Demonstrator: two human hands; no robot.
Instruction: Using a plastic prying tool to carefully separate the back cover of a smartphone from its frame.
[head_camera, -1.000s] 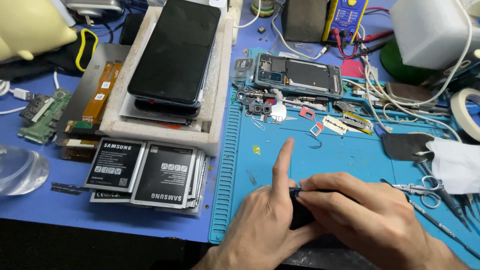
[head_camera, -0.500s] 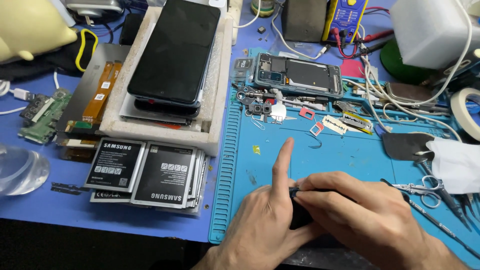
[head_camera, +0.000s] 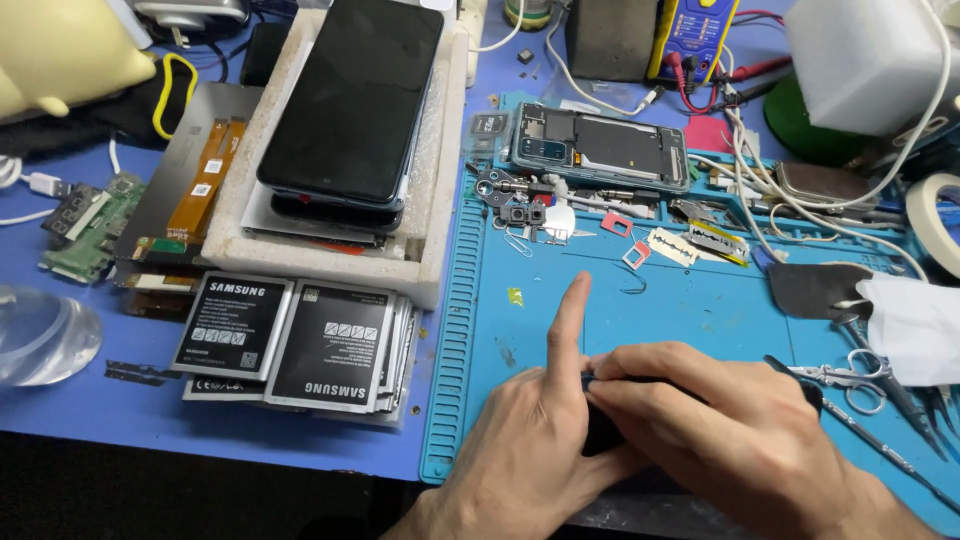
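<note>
Nothing has shifted at the blue mat (head_camera: 700, 310): both hands, left hand (head_camera: 520, 440) forefinger raised and right hand (head_camera: 730, 430), stay clasped around a small dark device (head_camera: 600, 425).

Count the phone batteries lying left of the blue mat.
2 show their faces: a left battery and a right battery, side by side below the foam tray. Edges beneath them suggest more stacked underneath; how many cannot be told.

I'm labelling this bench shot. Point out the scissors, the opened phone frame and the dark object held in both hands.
scissors (head_camera: 848, 378): head view, on the finger loops.
opened phone frame (head_camera: 600, 147): head view, on its exposed inner plate.
dark object (head_camera: 603, 432): head view, on the black part showing between the two hands.
</note>
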